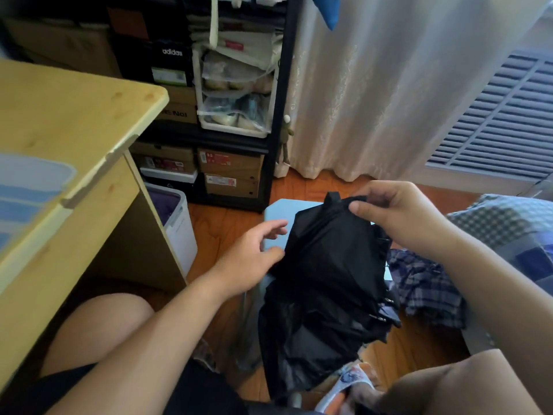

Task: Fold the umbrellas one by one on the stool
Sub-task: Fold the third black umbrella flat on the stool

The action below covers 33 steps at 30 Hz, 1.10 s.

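On a wood floor, right hand [401, 214] fingers pinch the black umbrella [326, 265]; left hand [254, 253] loosely spread.

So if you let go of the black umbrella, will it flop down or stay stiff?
Probably flop: the black umbrella cloth hangs in loose folds below where the right hand pinches it. The thin fabric looks light. It may slip off the stool, since much of it hangs over the edge.

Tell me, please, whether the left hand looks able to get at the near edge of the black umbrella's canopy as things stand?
Probably yes: the left hand is open right beside the black umbrella, with nothing between them.
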### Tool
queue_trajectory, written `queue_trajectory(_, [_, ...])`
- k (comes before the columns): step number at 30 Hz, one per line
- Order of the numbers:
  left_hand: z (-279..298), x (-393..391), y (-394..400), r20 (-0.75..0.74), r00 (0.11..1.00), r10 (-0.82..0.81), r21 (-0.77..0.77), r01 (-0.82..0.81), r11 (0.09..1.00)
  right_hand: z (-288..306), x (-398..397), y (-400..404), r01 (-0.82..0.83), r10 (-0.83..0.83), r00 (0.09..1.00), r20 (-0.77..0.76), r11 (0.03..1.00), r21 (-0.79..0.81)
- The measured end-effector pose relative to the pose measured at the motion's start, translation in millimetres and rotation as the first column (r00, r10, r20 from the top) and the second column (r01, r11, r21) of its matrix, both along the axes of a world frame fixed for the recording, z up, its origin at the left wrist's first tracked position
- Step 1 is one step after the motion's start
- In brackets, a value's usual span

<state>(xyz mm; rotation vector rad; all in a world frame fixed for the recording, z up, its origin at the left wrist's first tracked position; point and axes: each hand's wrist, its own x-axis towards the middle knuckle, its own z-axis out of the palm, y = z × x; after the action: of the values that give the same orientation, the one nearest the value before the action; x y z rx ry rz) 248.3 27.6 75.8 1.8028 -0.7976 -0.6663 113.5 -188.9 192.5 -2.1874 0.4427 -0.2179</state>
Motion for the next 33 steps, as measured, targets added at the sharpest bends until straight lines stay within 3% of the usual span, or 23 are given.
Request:
queue_trajectory(3, [12.5, 3.9, -9.8, -0.298, 0.955, -0.006, -0.136, -0.036, 0.99, 1.4, 1.4, 0.8, 0.008, -0.008, 1.0, 0.012, 1.0, 0.028])
queue_trajectory(6, [17.7, 11.4, -21.1, -0.348, 0.936, -0.059, -0.215, -0.018, 0.977, 2.9, -0.5, 1.9, 0.017, -0.017, 1.0, 0.001, 0.998, 0.053])
queue_trajectory(13, [19.3, 17.0, -42.6, -0.346, 0.937, 0.052, -0.256, -0.147, 0.955, -7.0, -9.1, 1.0, 0.16, -0.159, 0.987, -0.009, 0.985, 0.061])
queue_trajectory(17, [19.2, 13.9, -47.3, -0.191, 0.969, 0.158, -0.187, -0.194, 0.963, -9.9, -10.2, 3.0, 0.208, -0.208, 0.978, 0.012, 0.977, 0.042])
queue_trajectory(20, [20.0, 8.7, -40.4, -0.196, 0.972, 0.129, -0.138, -0.157, 0.978, -8.7, -9.9, 5.6, 0.213, -0.214, 0.976, 0.032, 0.977, 0.021])
queue_trajectory(24, [22.8, 8.0, -29.2, -0.09, 0.993, 0.075, -0.027, -0.078, 0.997, -6.5, -9.7, 7.5, 0.2, -0.201, 0.979, 0.04, 0.98, 0.019])
queue_trajectory(33, [33.3, -2.2, -14.2, -0.17, 0.984, 0.059, 0.053, -0.051, 0.997, -8.8, -11.1, 2.2, 0.156, -0.152, 0.986, 0.067, 0.986, -0.062])
